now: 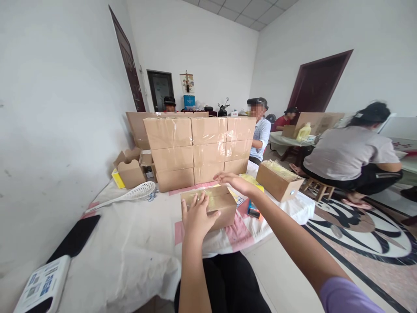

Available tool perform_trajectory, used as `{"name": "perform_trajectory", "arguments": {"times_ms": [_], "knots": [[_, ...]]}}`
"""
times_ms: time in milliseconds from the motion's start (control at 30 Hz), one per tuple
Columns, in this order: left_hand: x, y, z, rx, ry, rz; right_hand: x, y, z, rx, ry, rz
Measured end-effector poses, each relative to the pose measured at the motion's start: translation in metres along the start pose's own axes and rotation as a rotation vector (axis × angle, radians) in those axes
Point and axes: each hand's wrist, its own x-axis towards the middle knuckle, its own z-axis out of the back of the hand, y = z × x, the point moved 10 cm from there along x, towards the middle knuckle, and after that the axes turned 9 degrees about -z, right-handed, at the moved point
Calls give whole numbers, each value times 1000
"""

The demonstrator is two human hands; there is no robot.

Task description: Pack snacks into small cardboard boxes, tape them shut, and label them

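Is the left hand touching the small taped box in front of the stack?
Touching. The head view shows the left hand lying flat on the near top edge of the small taped box, fingers spread across the tape, with no gap visible.

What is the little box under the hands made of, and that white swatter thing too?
The small box looks like brown cardboard, matte on its sides, with a glossy top that seems to be clear tape, since it glints. The left hand lies flat on it; the right hand touches its far edge. The white swatter seems plastic: smooth, with a moulded mesh head.
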Motion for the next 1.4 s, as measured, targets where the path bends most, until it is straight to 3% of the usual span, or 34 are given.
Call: {"name": "perform_trajectory", "arguments": {"times_ms": [133,300,367,500,567,667,733,800,933,1067,1167,1233,1400], "knots": [[-1,2,-2,-1,6,11,3,-19,-14,-387,-37,-129],[-2,2,-2,9,-32,-2,0,-25,-27,-473,-45,-134],[-3,2,-2,10,-43,-2,-5,-20,-12,-546,-144,-164],[-4,2,1,8,-62,6,-32,10,37,-694,-542,-168],[-4,1,2,5,-75,3,-44,21,26,-652,-482,-57],[-4,0,3,-5,-87,-2,-70,21,-34,-569,-162,113],[-4,0,4,-14,-100,4,-93,9,-59,-541,-124,83],[-5,0,5,-23,-118,10,-113,-2,-71,-528,-155,42],[-6,1,4,-28,-140,4,-123,-6,-66,-504,-176,28],[-6,2,4,-23,-137,-1,-85,5,-51,-474,-98,36],[-5,3,5,-13,-148,5,-65,7,-51,-469,-55,32],[-4,4,5,-18,-154,6,-70,3,-55,-483,-75,32],[-4,6,1,-60,-134,-3,-118,-12,-58,-447,-167,58]]}}
